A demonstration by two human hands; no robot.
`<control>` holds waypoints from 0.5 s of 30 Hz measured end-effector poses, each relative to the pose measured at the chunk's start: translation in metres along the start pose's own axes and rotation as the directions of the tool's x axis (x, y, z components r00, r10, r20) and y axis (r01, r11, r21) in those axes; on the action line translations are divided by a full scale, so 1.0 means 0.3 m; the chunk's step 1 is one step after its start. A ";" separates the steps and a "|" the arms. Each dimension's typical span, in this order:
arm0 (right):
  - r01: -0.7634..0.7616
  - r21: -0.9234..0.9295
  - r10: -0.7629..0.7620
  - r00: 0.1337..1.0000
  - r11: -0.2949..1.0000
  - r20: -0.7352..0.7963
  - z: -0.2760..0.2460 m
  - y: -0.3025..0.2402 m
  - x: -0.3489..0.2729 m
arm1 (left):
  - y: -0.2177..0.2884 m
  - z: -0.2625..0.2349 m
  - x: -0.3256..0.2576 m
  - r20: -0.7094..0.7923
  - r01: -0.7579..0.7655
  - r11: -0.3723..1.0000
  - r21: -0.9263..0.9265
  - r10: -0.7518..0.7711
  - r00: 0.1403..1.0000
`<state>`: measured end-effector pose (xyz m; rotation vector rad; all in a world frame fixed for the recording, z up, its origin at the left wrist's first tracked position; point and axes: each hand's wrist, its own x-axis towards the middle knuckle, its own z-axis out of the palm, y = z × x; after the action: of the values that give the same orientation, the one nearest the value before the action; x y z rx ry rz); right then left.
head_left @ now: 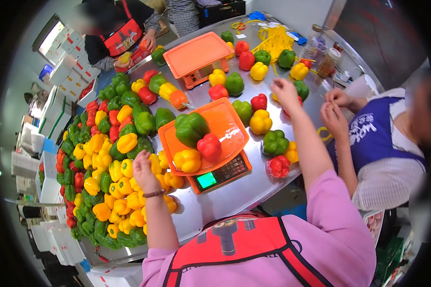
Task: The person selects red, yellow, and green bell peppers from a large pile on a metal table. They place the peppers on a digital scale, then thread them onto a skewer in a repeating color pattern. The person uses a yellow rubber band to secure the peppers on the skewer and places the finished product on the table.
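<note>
An orange weighing scale (242, 165) with a lit green display stands in front of me. Its orange pan (234, 126) holds a green bell pepper (191, 129), a red bell pepper (209, 147) and a yellow bell pepper (187, 160). Left of the pan, my left hand (146, 171) hovers over yellow peppers (127, 142), fingers loosely bent, with nothing visible in it. My right hand (286, 93) reaches out beyond the scale, above grouped peppers at the right, its fingers bent but apart. A yellow pepper partly shows under its fingertips; I see no grip on it.
A big pile of green, red and yellow peppers (100, 158) covers the table's left side. Behind stands another orange scale (198, 55), near yellow ties (275, 42). One co-worker (122, 36) handles peppers far left; another (368, 138) stands close at right, hands near mine.
</note>
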<state>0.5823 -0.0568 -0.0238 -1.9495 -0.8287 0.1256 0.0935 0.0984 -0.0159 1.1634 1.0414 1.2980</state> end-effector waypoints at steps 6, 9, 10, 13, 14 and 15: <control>0.000 -0.534 0.138 0.966 0.845 0.220 0.077 0.363 0.518 | 0.102 -0.379 0.057 -0.257 -0.277 0.856 0.436 0.414 0.873; 0.174 -0.704 0.218 0.877 0.688 0.429 0.110 0.480 0.640 | 0.105 -0.508 0.014 -0.316 -0.135 0.750 0.648 0.426 0.848; 0.229 -0.734 0.257 0.836 0.640 0.485 0.112 0.555 0.689 | 0.066 -0.573 0.021 -0.324 -0.109 0.761 0.639 0.395 0.860; 0.545 -0.697 0.300 0.643 0.466 0.704 0.167 0.563 0.758 | 0.037 -0.584 0.005 -0.298 0.064 0.516 0.854 0.385 0.873; 0.494 -0.718 0.316 0.667 0.491 0.675 0.181 0.578 0.770 | 0.025 -0.567 0.012 -0.302 0.074 0.521 0.850 0.369 0.879; 0.438 -0.738 0.336 0.689 0.513 0.642 0.193 0.593 0.777 | 0.009 -0.558 0.020 -0.305 0.082 0.527 0.846 0.353 0.885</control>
<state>0.8242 0.0739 -0.1412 -2.8894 -1.7673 0.5958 -0.0721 0.1109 -0.0374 1.7334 2.1334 1.2092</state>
